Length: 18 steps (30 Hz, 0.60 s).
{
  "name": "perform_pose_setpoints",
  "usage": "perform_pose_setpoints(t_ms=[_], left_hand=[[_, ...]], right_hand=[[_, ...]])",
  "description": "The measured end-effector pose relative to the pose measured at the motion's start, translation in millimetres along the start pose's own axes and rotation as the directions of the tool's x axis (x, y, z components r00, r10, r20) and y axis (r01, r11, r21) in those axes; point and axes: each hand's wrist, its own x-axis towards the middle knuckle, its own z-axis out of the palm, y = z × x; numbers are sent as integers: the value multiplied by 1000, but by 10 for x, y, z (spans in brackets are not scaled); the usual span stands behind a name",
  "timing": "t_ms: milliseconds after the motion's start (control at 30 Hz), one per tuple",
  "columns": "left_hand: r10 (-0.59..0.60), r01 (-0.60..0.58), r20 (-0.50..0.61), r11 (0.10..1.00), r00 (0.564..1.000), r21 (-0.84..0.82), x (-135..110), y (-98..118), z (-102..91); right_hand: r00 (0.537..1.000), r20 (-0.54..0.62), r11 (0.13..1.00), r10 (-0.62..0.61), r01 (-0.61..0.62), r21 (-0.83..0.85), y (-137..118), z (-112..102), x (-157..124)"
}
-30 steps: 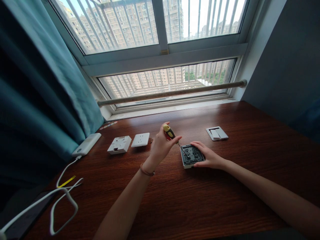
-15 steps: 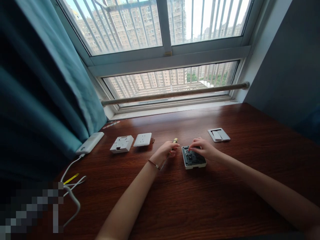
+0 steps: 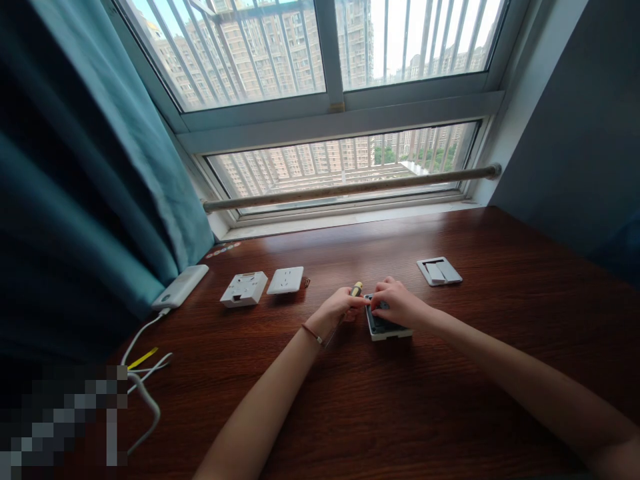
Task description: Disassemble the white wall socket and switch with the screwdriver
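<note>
My left hand (image 3: 336, 311) is closed around a screwdriver (image 3: 357, 289), whose yellow and black handle sticks up past the fingers. Its shaft points back along my wrist. The left fingertips reach the near-left edge of a wall switch on a white back box (image 3: 391, 335), with its dark grey inner side facing up. Over the top of this switch lies my right hand (image 3: 396, 305), fingers bent and drawn together at its left part. Whatever they pinch is hidden from view.
To the left are a white back box (image 3: 244, 289), a white socket panel (image 3: 285, 280) and small brass-coloured screws (image 3: 307, 283). A white switch cover (image 3: 440, 271) lies at right. A power strip (image 3: 180, 288) with cables sits by the curtain (image 3: 150, 167). A window bar (image 3: 350, 189) runs behind.
My left hand has moved right, up to the edge of the switch, with the screwdriver still in it. My right hand has shifted slightly left, and its fingers have curled in.
</note>
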Motion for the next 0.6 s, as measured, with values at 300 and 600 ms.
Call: perform_pose_setpoints(t_ms=[300, 600], left_hand=[[11, -11, -9, 999, 1000, 32, -10, 10, 18], [2, 0, -46, 999, 999, 39, -20, 25, 29]], right_hand=[[997, -2, 991, -83, 82, -106, -58, 2, -33], [990, -139, 999, 16, -21, -34, 336, -344, 7]])
